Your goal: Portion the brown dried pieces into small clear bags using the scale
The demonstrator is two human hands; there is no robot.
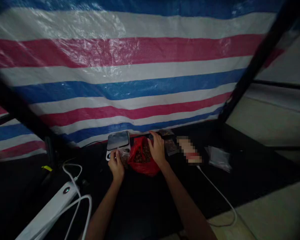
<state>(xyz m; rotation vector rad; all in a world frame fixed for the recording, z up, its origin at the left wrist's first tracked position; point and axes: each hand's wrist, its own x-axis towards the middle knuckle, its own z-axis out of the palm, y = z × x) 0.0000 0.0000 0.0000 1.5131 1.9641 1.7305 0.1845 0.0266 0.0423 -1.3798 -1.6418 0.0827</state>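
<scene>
Just one head cam here — worn up top, facing forward and down over black surface [137,200], pretty close, forearms [103,208] coming in from bottom of frame. Surface's far edge sits below mid-frame, striped sheet [140,50] fills most above — near edge cuts across lower right. Super wide look, honestly.

The left hand [116,166] and the right hand [158,149] are bare, with slim fingers [155,136]. Both wrists are bare too, narrower than the hands. The left forearm [105,205] and the right forearm [181,200] are uncovered and smooth in outline, slender at the wrist and wider toward the near edge of the black surface. Dim light and blur hide fine detail such as the nails or any small skin markings.
</scene>
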